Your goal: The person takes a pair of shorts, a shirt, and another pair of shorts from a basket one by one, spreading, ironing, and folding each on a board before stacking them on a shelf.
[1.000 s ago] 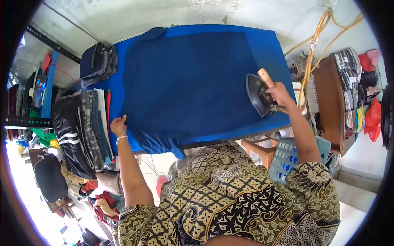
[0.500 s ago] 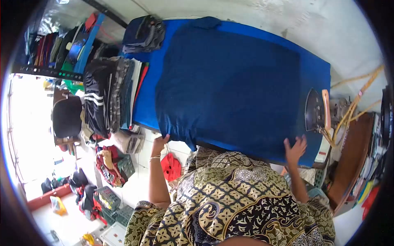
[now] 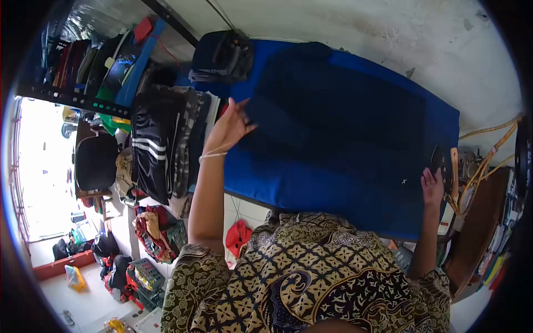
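Note:
A dark navy garment (image 3: 338, 122) lies spread over the blue-covered table (image 3: 255, 180). Above the table's left part is my left hand (image 3: 229, 127), fingers apart and slightly blurred, next to the garment's left edge; nothing shows in it. My right hand (image 3: 432, 186) is at the table's right end, fingers up and apart with no object in them, just beside the iron (image 3: 438, 160). The iron stands near the right edge, its light handle (image 3: 454, 172) upright.
Folded clothes (image 3: 158, 139) are stacked at the table's left, with another dark pile (image 3: 222, 58) behind. Yellowish cords (image 3: 491, 150) hang at the right. A black chair (image 3: 97, 162), a red item (image 3: 237, 236) and baskets (image 3: 147, 275) are below left.
My left hand has let go of the garment's near left corner and moved up. My right hand has moved up and right towards the iron. The garment's near edge now lies farther back.

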### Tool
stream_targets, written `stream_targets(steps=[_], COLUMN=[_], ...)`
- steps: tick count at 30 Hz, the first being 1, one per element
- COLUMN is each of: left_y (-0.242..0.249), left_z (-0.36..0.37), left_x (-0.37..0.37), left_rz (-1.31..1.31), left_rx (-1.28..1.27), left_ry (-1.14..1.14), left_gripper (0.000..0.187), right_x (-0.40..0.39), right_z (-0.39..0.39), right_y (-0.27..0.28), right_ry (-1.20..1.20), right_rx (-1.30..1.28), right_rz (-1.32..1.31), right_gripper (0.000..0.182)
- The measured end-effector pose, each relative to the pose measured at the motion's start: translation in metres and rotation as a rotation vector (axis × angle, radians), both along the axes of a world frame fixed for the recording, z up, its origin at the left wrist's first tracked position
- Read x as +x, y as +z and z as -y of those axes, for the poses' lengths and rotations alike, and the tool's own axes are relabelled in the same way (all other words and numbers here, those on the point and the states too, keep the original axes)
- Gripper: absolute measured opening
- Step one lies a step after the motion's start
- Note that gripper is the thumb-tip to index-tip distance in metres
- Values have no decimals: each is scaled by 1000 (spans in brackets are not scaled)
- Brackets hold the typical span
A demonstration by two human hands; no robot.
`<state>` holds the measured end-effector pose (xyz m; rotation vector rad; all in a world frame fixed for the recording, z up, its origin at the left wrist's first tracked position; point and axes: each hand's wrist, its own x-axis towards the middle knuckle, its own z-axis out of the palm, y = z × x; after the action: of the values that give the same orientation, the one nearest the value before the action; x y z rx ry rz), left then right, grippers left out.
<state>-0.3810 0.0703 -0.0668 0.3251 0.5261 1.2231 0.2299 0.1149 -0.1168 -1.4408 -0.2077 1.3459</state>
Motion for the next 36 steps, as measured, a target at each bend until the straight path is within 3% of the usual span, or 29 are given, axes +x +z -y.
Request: stream_targets(steps=[1,3,4,6,7,9,10,12,14,16,17,21,23,24,26,27,28,30,32,34,36], left_y=[-3,-7,-28,-85,-85,-79,-82,-89,-98,-97,-91,-94,-110,-112,-93,-94,-97,-73,-63,-75,-85], left_z=[-9,-21,-16,6,12,25,33,49,54,57,60,90,114,118,120,121,119,94,72,49,35], left_x=[1,6,-7,-43,-46,-42,-39,-33,-35,-41,-38,-38,-43,-41,-15,-7,-2,38,60,76,89], left_rz=[5,-897,-893,-1454,-1445,-1430,-1417,-1812,-1754,-1796,-1744,-1761,-2254,-2261,-1951,-1955,-2011,-2217,-2264,-2265,-2297], left_rx=[5,-273,-282,-263,-267,-344,-338,126,127,-93,-181,-187,327,330,-372,-375,-388,-472,15,362,426], left_ry=[-3,323,313,-23,-43,-336,-360,-4,33,-40,30,43,-216,-199,-28,-7,215,649,747,529,249], left_gripper=[40,37,37,37,37,33,33,29,28,23,24,23,21,21,17,17,19,39,40,46,52], right_x=[-17,-44,-56,-77,-83,-87,-80,-58,-39,-18,-7,13,19,21,4,-11,-29,-79,-141,-226,-293], right_z=[-1,-4,2,23,29,40,42,41,35,32,31,47,72,80,81,82,76,51,13,-21,-48], right_y=[3,4,1,-8,-7,-4,-11,-32,-43,-45,-44,-29,-36,-40,-25,-18,-15,-10,-26,-27,-39], right_ry=[-3,197,195,792,795,1306,1311,1218,1231,1230,1305,1374,1348,1336,1267,1202,1190,920,844,839,820], right_rx=[5,39,27,225,203,157,125,64,94,143,130,172,184,186,119,40,62,324,616,631,489], right_rz=[5,453,459,1286,1290,1905,1908,1985,1976,1963,1972,1972,1988,1996,2063,2117,2122,1893,1482,1326,883], right_gripper=[24,42,42,55,55,60,60,58,58,58,58,56,55,54,52,50,50,43,33,22,27])
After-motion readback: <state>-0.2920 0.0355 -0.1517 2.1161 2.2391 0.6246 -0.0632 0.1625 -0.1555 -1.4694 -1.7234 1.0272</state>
